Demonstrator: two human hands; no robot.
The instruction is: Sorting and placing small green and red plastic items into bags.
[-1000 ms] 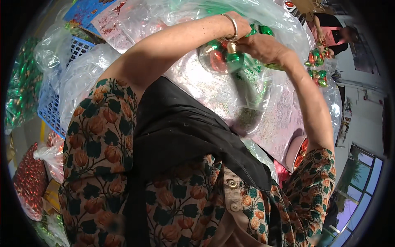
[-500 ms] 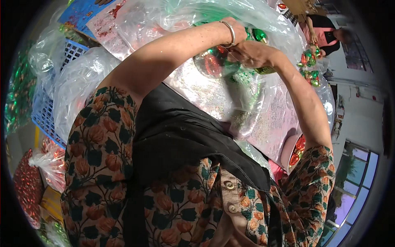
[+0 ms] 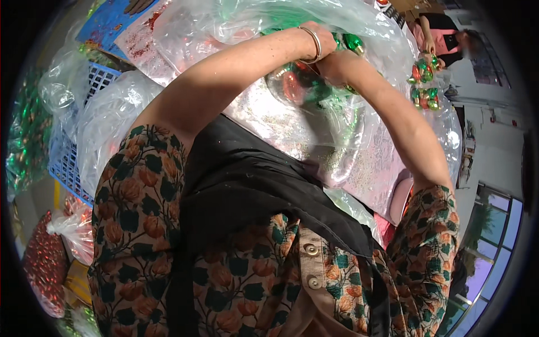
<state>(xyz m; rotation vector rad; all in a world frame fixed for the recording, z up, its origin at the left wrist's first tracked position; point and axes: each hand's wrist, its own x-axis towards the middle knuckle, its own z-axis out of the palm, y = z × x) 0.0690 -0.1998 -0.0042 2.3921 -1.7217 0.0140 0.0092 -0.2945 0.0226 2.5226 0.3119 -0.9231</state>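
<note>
My left hand (image 3: 321, 37), a silver bangle at its wrist, is curled in close to my right hand (image 3: 338, 66). Both seem closed, the fingers bent down and away from view; what they pinch is hidden. Right beneath and around them are shiny bulb-shaped ornaments: a green one (image 3: 353, 42) just past the hands, a red one (image 3: 291, 86) under clear plastic film, and more green ones partly covered by my right hand. They lie above a pale pink sheet (image 3: 368, 180) dusted with glitter.
Clear plastic bags (image 3: 115, 112) and a blue crate (image 3: 73, 160) stand at left. A blue board (image 3: 106, 28) with red glitter lies far left. A pink bowl (image 3: 401, 199) is by my right elbow. At far right a person (image 3: 435, 33) handles red and green ornaments (image 3: 425, 98).
My right hand has turned and drawn in nearer the left, hiding its fingers. The right forearm has shifted left. The whole view has moved slightly.
</note>
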